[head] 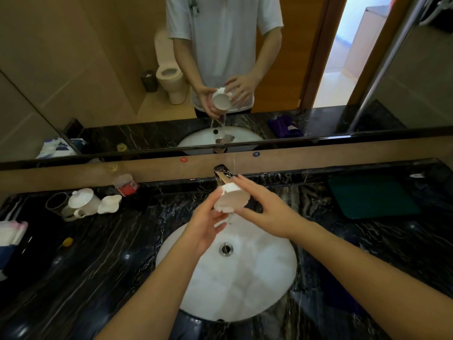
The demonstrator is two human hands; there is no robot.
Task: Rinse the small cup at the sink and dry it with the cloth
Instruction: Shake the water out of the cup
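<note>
The small white cup (231, 198) is tipped on its side over the white sink basin (257, 271), just below the chrome faucet (221, 174). Water runs out of the cup into the basin. My left hand (204, 227) holds the cup from the left, thumb on its side and fingers under it. My right hand (264, 204) touches the cup's right side with straight fingers spread. A dark green cloth (370, 196) lies flat on the black marble counter, back right.
A white teapot (82, 201), a white dish (110, 203), a glass (56, 203) and a red-labelled bottle (125, 184) stand at the back left. Folded towels (11, 235) lie at the left edge. The mirror (98, 69) runs along the back wall.
</note>
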